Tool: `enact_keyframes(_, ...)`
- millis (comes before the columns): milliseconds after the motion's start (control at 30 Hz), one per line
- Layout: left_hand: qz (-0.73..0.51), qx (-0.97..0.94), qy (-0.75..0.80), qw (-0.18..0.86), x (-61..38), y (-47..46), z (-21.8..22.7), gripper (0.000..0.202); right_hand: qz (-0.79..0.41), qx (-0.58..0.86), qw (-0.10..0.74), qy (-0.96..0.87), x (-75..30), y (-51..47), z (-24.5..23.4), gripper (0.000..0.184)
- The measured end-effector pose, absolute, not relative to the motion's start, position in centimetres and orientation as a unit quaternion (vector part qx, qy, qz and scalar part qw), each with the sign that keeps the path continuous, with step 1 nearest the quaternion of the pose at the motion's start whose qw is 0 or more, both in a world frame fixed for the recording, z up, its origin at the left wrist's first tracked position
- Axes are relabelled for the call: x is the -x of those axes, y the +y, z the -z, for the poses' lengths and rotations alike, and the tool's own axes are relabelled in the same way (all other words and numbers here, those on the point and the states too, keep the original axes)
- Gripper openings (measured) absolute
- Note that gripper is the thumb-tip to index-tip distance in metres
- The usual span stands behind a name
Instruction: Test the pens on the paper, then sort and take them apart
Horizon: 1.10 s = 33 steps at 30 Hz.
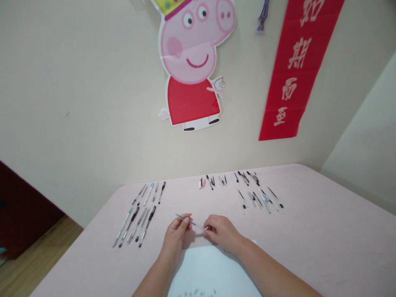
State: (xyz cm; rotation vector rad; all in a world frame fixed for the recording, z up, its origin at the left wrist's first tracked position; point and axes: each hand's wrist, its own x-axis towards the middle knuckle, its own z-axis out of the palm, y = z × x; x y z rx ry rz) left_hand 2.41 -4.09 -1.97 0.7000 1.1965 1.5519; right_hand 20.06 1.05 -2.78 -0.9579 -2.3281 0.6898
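My left hand [179, 231] is pinched on a thin dark pen refill [191, 222], whose tip pokes out beyond the fingers to the upper left. My right hand [221, 231] has its fingertips closed on a clear, whitish pen tube [200, 227] in line with the refill. Whether the two are one piece or a refill partly inside a barrel, I cannot tell. Both hands are above the near middle of the table, just past a white sheet of paper [213, 268] with handwriting near its lower edge.
Several whole pens [133, 227] lie in two rows at the left of the pink-covered table [309, 231]. Groups of pen parts [258, 200] lie at the right, with more pen parts [210, 181] along the back. A wall with a pig cutout [193, 99] and red banner [287, 82] stands behind.
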Motion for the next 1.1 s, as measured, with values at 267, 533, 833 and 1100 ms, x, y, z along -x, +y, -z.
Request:
enact_keyframes(267,-0.646,-0.283,0.513,0.489,-2.4,-4.2,1.9,0.037,-0.261,0.328,0.277,-0.865,-20.1,1.0,2.8,0.013)
enact_keyframes(533,-0.638,-0.292,0.514,0.493,-2.6,-4.3,1.6,0.036,-0.271,0.316,0.27,-0.868,-20.1,0.8,2.3,0.008)
enact_keyframes(833,-0.591,-0.332,0.526,0.514,-3.5,-5.0,0.4,0.038,-0.268,0.327,0.281,-0.861,-20.0,1.1,2.9,0.011)
enact_keyframes(1100,-0.611,-0.305,0.511,0.523,-3.2,-4.6,0.7,0.04,-0.287,0.341,0.337,-0.829,-19.9,1.2,3.0,0.018)
